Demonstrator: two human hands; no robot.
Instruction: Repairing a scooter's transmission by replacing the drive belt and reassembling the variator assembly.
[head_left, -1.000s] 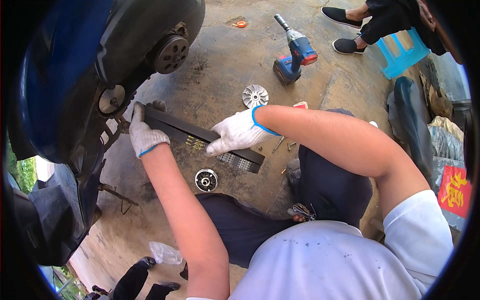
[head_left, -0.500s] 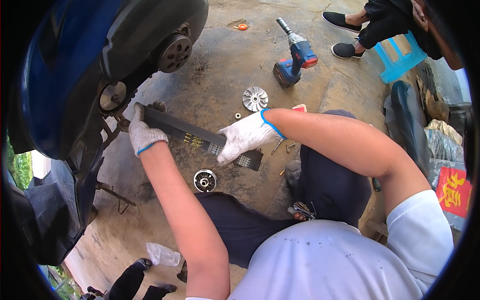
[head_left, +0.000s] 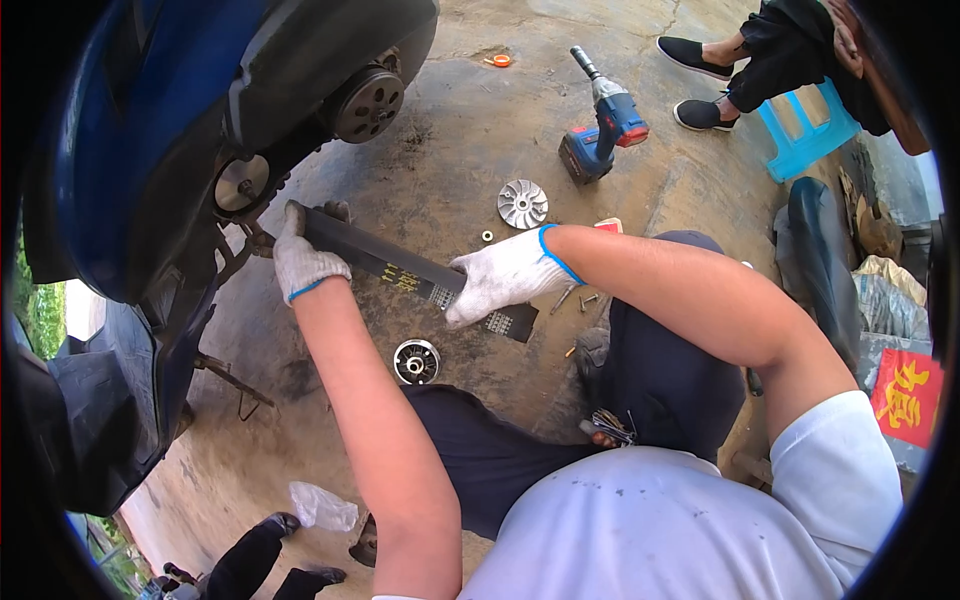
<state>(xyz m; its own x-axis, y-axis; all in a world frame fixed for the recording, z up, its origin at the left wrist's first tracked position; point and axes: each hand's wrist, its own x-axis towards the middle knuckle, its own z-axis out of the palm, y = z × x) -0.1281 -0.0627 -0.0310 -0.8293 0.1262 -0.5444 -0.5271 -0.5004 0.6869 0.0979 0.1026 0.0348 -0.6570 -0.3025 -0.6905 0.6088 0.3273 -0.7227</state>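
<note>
A long, flat black packaging sleeve (head_left: 370,250) with yellow and white print lies slantwise between my hands; what is inside, if anything, is hidden. My left hand (head_left: 303,262), in a white knit glove with blue cuff, is closed on its far left end. The gloved right hand (head_left: 495,280) grips the sleeve nearer its other end, with the thumb across it. Just left of my left hand is the opened side of a blue and black scooter (head_left: 130,170), showing a round metal shaft plate (head_left: 242,184) and a dark clutch drum (head_left: 369,104).
On the ground lie a finned metal pulley (head_left: 522,204), a round metal variator part (head_left: 416,361), a small ring (head_left: 487,236), bolts (head_left: 588,301) and a blue impact wrench (head_left: 603,130). Another person's feet (head_left: 700,112) rest near a light-blue stool (head_left: 808,125). A scooter seat (head_left: 822,260) stands right.
The whole view has shifted slightly, so most things sit a little further right. Both hands keep their hold on the black sleeve, which has barely moved relative to the scooter.
</note>
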